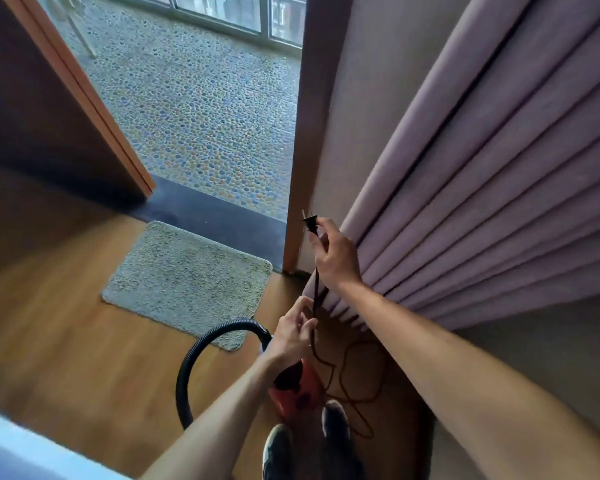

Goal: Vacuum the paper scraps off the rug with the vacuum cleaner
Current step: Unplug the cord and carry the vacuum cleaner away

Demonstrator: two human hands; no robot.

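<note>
By the curtain (465, 168), the rug (187, 282) lies on the wooden floor, with the red vacuum cleaner (300, 393) near its corner at your feet. Your left hand (291, 336) holds the cord (316, 292); your right hand (333, 258) pinches the plug (310, 224).

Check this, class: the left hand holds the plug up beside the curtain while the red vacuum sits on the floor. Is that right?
No: the head view shows the right hand holding the plug up beside the curtain while the red vacuum sits on the floor. The left hand holds the cord lower down.
</note>
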